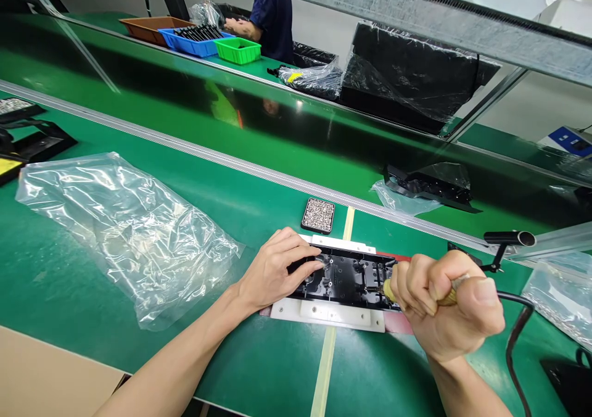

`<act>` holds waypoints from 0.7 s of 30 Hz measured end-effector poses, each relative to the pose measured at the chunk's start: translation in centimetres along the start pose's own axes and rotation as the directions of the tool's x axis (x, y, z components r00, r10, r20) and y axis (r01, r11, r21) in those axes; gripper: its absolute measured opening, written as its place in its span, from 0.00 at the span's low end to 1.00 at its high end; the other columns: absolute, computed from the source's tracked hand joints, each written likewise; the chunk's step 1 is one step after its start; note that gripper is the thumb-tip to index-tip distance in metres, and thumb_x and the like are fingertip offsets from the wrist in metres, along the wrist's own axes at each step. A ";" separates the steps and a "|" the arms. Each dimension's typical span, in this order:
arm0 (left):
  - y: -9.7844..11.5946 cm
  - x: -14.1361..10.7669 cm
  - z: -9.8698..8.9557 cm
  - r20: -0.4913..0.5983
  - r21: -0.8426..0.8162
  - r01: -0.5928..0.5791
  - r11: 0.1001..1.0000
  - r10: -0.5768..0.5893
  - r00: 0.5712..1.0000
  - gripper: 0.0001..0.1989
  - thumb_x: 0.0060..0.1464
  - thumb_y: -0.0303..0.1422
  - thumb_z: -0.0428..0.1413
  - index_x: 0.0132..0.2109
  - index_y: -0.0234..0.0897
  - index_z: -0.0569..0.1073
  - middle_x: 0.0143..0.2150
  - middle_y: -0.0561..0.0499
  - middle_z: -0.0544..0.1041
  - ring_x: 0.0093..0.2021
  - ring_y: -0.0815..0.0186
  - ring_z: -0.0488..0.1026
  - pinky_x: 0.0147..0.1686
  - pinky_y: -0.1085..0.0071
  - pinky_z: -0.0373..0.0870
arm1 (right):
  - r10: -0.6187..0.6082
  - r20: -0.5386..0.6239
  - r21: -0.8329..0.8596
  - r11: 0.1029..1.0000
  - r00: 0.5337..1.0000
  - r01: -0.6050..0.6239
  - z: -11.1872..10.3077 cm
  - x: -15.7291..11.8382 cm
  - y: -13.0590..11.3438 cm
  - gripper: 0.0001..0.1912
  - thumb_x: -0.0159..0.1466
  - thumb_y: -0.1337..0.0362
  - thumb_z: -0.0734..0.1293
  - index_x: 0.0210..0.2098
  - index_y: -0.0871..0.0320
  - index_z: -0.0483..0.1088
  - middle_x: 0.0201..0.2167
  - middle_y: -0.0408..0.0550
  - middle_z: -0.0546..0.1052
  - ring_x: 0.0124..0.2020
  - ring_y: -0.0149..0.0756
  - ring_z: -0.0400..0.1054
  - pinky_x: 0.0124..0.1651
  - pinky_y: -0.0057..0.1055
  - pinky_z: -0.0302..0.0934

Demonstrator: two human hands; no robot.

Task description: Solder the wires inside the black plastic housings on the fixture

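A black plastic housing [342, 276] lies in a white fixture [333, 313] on the green bench. My left hand [272, 268] rests over the housing's left end, thumb and forefinger close together around something too small to make out. In my right hand [446, 300] is a corded soldering iron [387, 290] with a yellowish grip, its thin tip pointing left into the right part of the housing. Just behind the fixture sits a small black tray [318, 215] full of tiny metal pieces.
A clear plastic bag [134, 238] covers the bench at left. At right are a black tube holder [509, 239] and a cable [515, 334]. Beyond the metal rail lies a black part [430, 185]. A person [272, 25] stands behind coloured bins [238, 51].
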State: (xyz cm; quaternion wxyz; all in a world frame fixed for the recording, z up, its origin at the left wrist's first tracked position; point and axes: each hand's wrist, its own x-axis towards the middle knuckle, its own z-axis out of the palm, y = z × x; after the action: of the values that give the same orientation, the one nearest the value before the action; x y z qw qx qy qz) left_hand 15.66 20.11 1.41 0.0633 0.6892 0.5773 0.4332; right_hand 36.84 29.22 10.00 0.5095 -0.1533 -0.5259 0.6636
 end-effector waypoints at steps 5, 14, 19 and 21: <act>0.0 -0.1 0.0 -0.005 0.002 -0.008 1.000 0.008 1.000 0.09 0.66 0.36 0.60 0.50 0.37 0.79 0.40 0.49 0.80 0.42 0.61 0.72 0.45 0.60 0.68 | 0.008 0.009 0.001 1.000 1.000 -0.008 0.0 0.1 -0.1 0.23 0.66 0.49 0.64 0.21 0.56 0.61 0.12 0.36 0.51 0.14 0.23 0.42 0.16 0.22 0.46; -0.1 -0.1 0.1 -0.002 -0.006 0.002 1.000 -0.002 1.000 0.09 0.65 0.35 0.61 0.50 0.38 0.78 0.41 0.50 0.80 0.43 0.61 0.72 0.45 0.60 0.67 | 0.007 -0.018 0.003 1.000 1.000 -0.007 0.0 0.0 -0.2 0.22 0.66 0.51 0.63 0.21 0.56 0.61 0.12 0.36 0.50 0.14 0.24 0.42 0.15 0.22 0.45; -0.1 0.0 0.2 -0.002 -0.005 0.001 1.000 -0.001 1.000 0.09 0.65 0.34 0.62 0.50 0.38 0.78 0.41 0.50 0.80 0.43 0.61 0.71 0.46 0.60 0.67 | 0.012 -0.038 -0.005 1.000 0.999 -0.012 0.2 0.0 -0.1 0.22 0.65 0.51 0.64 0.20 0.56 0.60 0.11 0.36 0.50 0.13 0.23 0.41 0.15 0.22 0.44; -0.1 0.0 0.1 -0.002 -0.006 0.003 1.000 -0.003 1.000 0.09 0.65 0.34 0.62 0.50 0.38 0.78 0.41 0.50 0.80 0.43 0.61 0.71 0.46 0.60 0.67 | 0.010 -0.034 -0.004 1.000 0.999 -0.010 0.1 0.0 -0.1 0.22 0.65 0.51 0.64 0.20 0.56 0.60 0.12 0.36 0.51 0.13 0.24 0.42 0.15 0.22 0.45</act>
State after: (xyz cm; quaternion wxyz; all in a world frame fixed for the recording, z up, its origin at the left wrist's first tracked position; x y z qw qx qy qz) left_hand 15.68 20.21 1.27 0.0655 0.6877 0.5773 0.4354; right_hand 36.81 29.12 10.18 0.5145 -0.1682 -0.5178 0.6625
